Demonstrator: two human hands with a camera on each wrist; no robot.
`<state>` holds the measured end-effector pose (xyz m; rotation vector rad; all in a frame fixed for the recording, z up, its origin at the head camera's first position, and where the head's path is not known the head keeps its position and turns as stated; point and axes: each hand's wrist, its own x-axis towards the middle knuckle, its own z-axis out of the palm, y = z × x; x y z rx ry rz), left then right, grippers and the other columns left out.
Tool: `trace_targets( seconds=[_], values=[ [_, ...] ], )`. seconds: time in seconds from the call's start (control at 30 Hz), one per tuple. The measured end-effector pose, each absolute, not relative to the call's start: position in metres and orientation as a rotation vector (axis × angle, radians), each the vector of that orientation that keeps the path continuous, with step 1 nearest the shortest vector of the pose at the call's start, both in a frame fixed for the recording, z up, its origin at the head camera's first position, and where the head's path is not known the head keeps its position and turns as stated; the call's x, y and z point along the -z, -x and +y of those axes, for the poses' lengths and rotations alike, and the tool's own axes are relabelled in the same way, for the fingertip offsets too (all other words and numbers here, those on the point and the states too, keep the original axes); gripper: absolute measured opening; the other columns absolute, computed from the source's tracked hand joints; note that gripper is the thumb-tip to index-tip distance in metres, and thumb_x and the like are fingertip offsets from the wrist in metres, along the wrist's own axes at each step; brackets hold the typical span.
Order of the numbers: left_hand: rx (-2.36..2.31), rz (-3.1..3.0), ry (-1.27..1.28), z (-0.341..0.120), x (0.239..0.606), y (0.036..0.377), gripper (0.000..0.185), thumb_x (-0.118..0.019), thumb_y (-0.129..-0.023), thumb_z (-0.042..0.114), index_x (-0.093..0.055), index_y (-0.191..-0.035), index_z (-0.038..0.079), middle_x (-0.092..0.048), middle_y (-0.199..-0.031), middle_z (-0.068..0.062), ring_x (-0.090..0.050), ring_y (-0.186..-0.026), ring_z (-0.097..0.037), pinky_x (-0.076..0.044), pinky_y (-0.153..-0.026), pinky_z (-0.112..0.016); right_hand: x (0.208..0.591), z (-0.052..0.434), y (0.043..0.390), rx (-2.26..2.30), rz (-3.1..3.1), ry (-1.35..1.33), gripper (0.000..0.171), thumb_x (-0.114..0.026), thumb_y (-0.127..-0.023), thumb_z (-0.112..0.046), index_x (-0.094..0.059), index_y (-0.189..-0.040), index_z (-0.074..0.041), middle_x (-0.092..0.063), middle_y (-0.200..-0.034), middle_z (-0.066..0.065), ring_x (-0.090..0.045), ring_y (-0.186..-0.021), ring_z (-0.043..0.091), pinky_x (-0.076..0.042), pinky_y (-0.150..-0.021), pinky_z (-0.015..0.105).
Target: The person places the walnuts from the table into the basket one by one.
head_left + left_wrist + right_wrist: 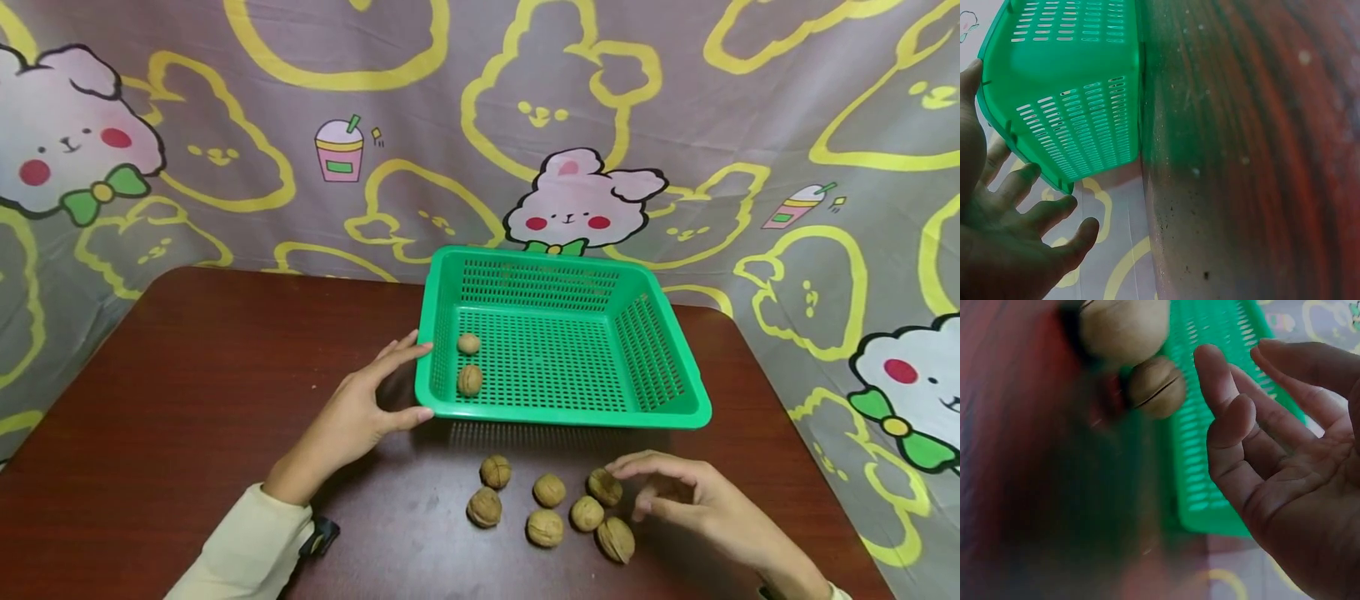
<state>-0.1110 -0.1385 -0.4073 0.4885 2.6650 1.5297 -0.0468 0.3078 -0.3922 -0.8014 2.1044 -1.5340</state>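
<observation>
Green perforated basket (660, 350) with a slotted grid pattern; tan-brown walnuts (549, 490) with wrinkled shells, two inside the basket; dark reddish-brown wood-grain surface (187, 375); grey-lilac backdrop cloth (450, 125) printed with yellow rabbit outlines, pink-white rabbits wearing green bows, and pink drink cups; cream sleeve (247, 550).

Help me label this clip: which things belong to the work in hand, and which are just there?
In use: green basket, two walnuts in it, seven walnuts on the table, left hand on the basket's side, right hand by the walnuts.
Just there: table, rabbit-print cloth.
</observation>
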Motion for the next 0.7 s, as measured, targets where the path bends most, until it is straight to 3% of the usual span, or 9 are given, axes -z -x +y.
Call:
trace_targets(
  seconds=[0.17,0.43,0.7],
  values=[
    [-1.534,2.649,-0.484,-0.139,0.407,0.112,0.083,-0.090,-0.084,0.029,-0.049,-0.156,0.034,-0.030,-0.173,0.002,-0.018,-0.163,-0.036,-0.026,-0.125,-0.066,0.409,0.312,0.053,1.478,2.182,0.829,0.038,-0.058,-0.100,0.011,-0.065,-0.135,0.000,-0.065,-0.143,0.001,-0.069,-0.091,0.013,-0.059,-0.070,0.031],
    [-1.548,2.624,-0.480,-0.140,0.408,0.111,0.083,-0.090,-0.084,0.028,-0.049,-0.156,0.035,-0.030,-0.173,0.004,-0.018,-0.163,-0.035,-0.026,-0.126,-0.064,0.424,0.307,0.063,1.416,2.186,0.907,0.037,-0.062,-0.099,0.009,-0.068,-0.133,-0.003,-0.065,-0.141,0.015,-0.069,-0.098,0.013,-0.059,-0.076,0.028],
    [-1.558,2.630,-0.478,-0.141,0.407,0.110,0.083,-0.090,-0.084,0.027,-0.050,-0.155,0.035,-0.031,-0.173,0.002,-0.019,-0.163,-0.035,-0.025,-0.126,-0.064,0.425,0.299,0.067,1.341,2.191,0.941,0.036,-0.065,-0.099,0.004,-0.067,-0.134,-0.004,-0.067,-0.139,0.012,-0.067,-0.099,0.008,-0.059,-0.077,0.027]
  ],
)
